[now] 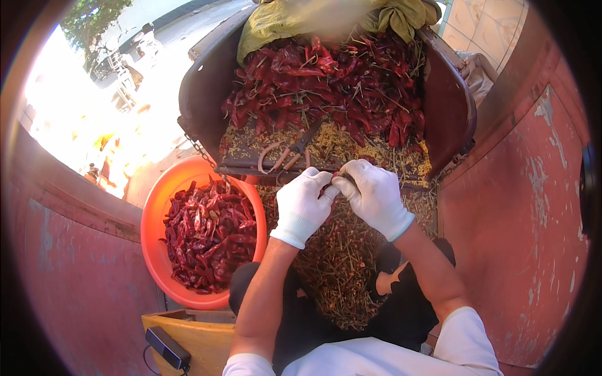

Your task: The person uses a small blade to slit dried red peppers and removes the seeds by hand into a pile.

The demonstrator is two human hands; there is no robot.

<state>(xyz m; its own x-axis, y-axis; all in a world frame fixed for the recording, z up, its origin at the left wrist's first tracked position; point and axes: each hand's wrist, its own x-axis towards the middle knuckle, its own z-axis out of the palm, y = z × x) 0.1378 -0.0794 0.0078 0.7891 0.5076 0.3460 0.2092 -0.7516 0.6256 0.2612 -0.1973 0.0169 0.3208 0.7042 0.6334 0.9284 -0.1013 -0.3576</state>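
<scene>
My left hand [304,203] and my right hand [373,195], both in white knit gloves, meet fingertip to fingertip in front of the cart bed. Their fingers are pinched around a dried red chili pepper [337,178], of which only a small bit shows. Behind them a large heap of dried red chilies [313,81] with stems fills the dark metal cart bed [449,103]. A pair of scissors [292,154] with looped handles lies near the bed's front edge, among loose yellow seeds [342,139].
An orange basin [150,235] holding chilies [210,241] stands left of my legs. Cut stems [335,276] cover the ground between my feet. A yellow wooden stool [207,341] bears a black device [167,346]. Red metal panels [501,207] rise on both sides.
</scene>
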